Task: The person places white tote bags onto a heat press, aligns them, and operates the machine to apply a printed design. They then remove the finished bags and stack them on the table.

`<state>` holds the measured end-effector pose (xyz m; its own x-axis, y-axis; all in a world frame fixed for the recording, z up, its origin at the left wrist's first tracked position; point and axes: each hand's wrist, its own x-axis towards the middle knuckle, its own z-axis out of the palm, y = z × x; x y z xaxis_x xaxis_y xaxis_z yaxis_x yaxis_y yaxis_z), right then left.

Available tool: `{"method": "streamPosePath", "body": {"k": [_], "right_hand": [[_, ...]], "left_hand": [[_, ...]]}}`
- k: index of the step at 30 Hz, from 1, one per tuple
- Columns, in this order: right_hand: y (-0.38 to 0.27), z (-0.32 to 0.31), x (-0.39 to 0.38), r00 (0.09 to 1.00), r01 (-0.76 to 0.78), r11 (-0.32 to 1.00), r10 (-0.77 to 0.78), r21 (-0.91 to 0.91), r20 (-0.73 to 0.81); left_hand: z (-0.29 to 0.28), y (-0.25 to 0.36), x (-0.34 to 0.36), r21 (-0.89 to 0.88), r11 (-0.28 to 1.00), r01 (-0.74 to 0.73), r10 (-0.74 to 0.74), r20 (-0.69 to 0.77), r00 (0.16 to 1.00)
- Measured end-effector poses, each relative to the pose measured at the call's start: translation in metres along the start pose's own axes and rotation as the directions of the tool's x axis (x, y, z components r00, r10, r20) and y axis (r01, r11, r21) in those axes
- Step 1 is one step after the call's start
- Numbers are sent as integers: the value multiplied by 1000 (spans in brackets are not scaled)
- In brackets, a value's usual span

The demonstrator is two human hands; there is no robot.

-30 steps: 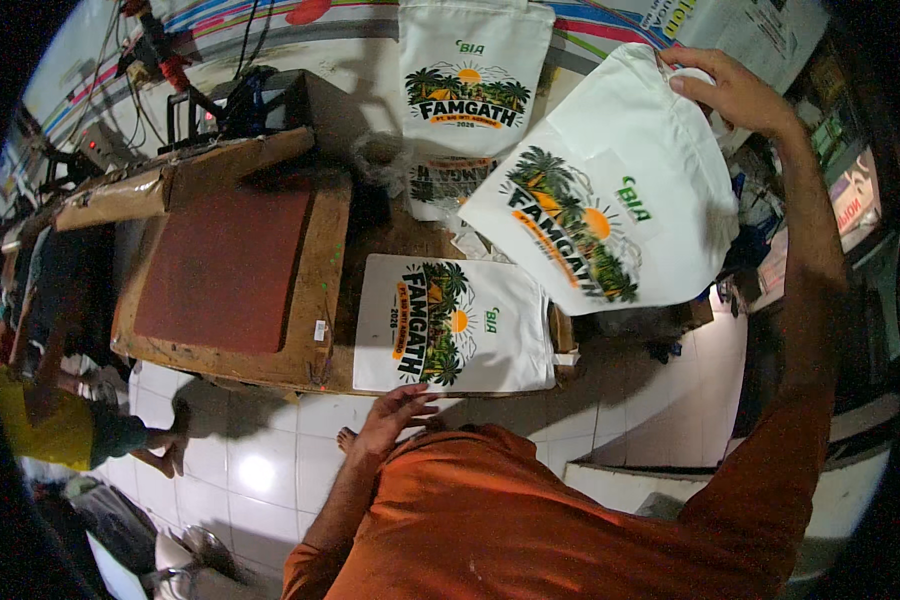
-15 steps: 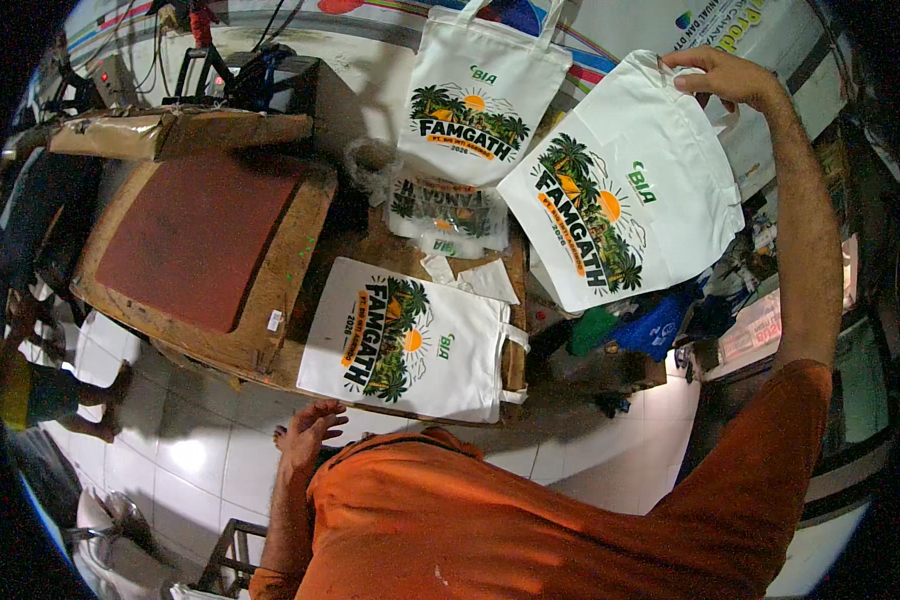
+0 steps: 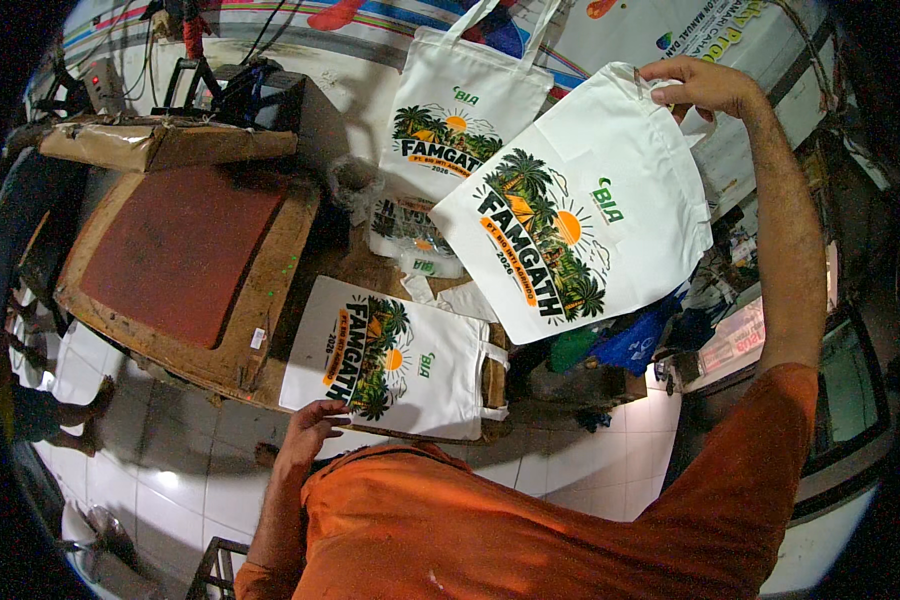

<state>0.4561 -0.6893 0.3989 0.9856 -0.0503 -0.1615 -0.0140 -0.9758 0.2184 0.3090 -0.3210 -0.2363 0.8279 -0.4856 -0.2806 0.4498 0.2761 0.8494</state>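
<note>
My right hand (image 3: 705, 85) is raised at the upper right, its fingers closed on the top edge of a white tote bag (image 3: 640, 170) near the handle. This bag hangs tilted, with a printed palm-and-sun picture facing me. My left hand (image 3: 313, 432) is low at the near edge of the table, fingers loosely apart, beside the lower left corner of a second white tote bag (image 3: 450, 375). That one lies flat with its handles to the right; whether my fingertips touch it I cannot tell. Behind, a third tote bag (image 3: 415, 85) leans upright, partly covered by the held one.
A press-like machine with a brown-red pad (image 3: 175, 255) stands on the left, a taped cardboard piece (image 3: 170, 145) behind it. A clear plastic packet (image 3: 410, 235) lies mid-table near the third bag. Blue and green bundles (image 3: 635, 340) sit right of the table. Another person's feet (image 3: 85, 415) show at left.
My right hand has brought the held tote bag left and a little down, covering more of the bag behind. My left hand is now closer to the flat bag's corner. The view has shifted slightly.
</note>
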Motion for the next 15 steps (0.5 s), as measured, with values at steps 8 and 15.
{"method": "streamPosePath", "body": {"k": [8, 15], "right_hand": [[3, -1, -2, 997, -77, 997, 76, 32, 13], [-12, -2, -10, 998, -59, 995, 60, 83, -6]], "left_hand": [[37, 31, 58, 40, 999, -19, 8, 258, 966], [137, 57, 154, 52, 999, 4, -28, 469, 883]]}}
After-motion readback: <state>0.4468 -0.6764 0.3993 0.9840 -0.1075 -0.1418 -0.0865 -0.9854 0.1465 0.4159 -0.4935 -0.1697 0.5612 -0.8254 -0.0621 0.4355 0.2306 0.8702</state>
